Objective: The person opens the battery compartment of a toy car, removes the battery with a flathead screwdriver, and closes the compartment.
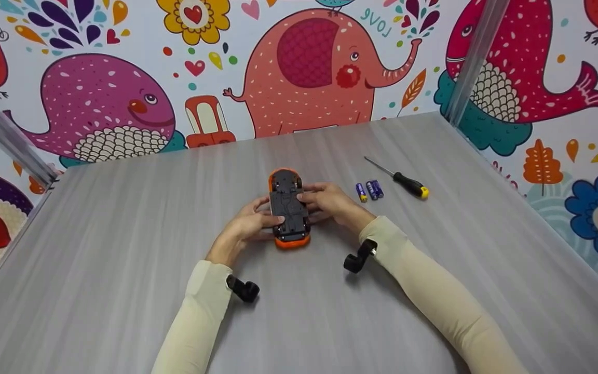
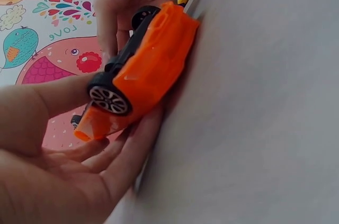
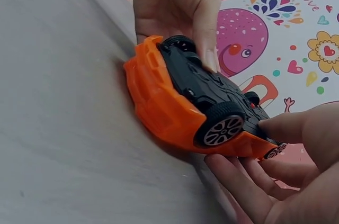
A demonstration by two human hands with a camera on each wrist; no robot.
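An orange toy car (image 1: pixel 289 208) is held upside down over the middle of the table, its black underside facing up in the head view. My left hand (image 1: pixel 249 222) grips its left side, thumb on the underside and fingers beneath the body. On the other side my right hand (image 1: pixel 333 201) holds it the same way, thumb pressed near the middle of the underside. The left wrist view shows the orange body (image 2: pixel 159 60) and a spoked wheel (image 2: pixel 108 97) between thumb and fingers. In the right wrist view one end of the car (image 3: pixel 164 110) is tilted low, close over the table.
Several blue batteries (image 1: pixel 372 189) lie on the grey table (image 1: pixel 122 249) right of the hands. Beyond them is a screwdriver (image 1: pixel 408 184) with a black and yellow handle. A wall with cartoon animals (image 1: pixel 309 67) borders the table's back edge.
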